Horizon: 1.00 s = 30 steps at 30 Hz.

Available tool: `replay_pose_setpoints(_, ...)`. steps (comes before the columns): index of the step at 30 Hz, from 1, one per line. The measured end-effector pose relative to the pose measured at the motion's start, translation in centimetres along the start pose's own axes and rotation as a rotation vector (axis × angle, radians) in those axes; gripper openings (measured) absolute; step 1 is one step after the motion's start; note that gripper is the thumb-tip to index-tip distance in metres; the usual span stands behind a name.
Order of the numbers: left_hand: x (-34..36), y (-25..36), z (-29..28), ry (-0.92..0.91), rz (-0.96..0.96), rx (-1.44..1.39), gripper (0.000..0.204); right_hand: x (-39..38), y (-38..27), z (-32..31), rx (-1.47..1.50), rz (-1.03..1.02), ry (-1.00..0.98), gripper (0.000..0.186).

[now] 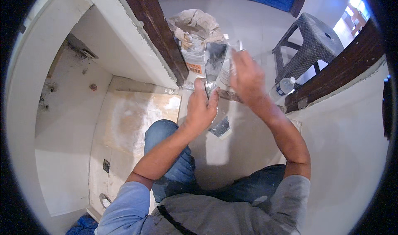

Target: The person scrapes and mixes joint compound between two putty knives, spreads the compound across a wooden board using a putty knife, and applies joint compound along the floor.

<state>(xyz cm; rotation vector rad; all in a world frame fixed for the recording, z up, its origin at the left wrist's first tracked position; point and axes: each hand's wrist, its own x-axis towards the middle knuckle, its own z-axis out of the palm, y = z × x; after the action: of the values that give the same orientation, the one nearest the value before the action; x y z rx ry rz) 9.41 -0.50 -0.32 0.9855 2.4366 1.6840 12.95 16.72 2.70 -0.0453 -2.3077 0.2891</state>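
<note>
My left hand (200,106) is closed around the handle of a putty knife (215,60). The wide metal blade points up and away from me and is smeared with white paste. To its right is my right hand (249,78), raised and smeared by motion. I cannot make out whether its fingers hold anything. Between the hands, partly hidden, stands a whitish container (225,74). Just beyond the blade, an open paper bag (192,40) has its top crumpled and white powder on it. A second flat blade (220,127) lies on the floor below my left hand.
A powder-dusted board (124,123) lies on the floor at left, beside a recessed wall. Dark wooden door frames (153,23) stand on both sides. A clear plastic bottle (285,87) is by the right frame, with a dark stool (313,42) behind it.
</note>
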Motion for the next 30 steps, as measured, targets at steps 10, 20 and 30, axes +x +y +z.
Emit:
replay_pose_setpoints(10,2.8,-2.2,-2.4,0.119,0.103,0.144,0.04,2.2,4.8,-3.8,0.542,0.506,0.059,0.028)
replay_pose_setpoints(20,3.2,-2.0,-3.3,0.149,0.087,0.159,0.047,2.4,4.5,-4.5,0.599,0.155,0.025,0.021)
replay_pose_setpoints(30,2.5,-1.0,-3.5,0.03,0.074,0.165,0.043,2.0,4.7,-2.5,0.285,-0.104,-0.076,0.022)
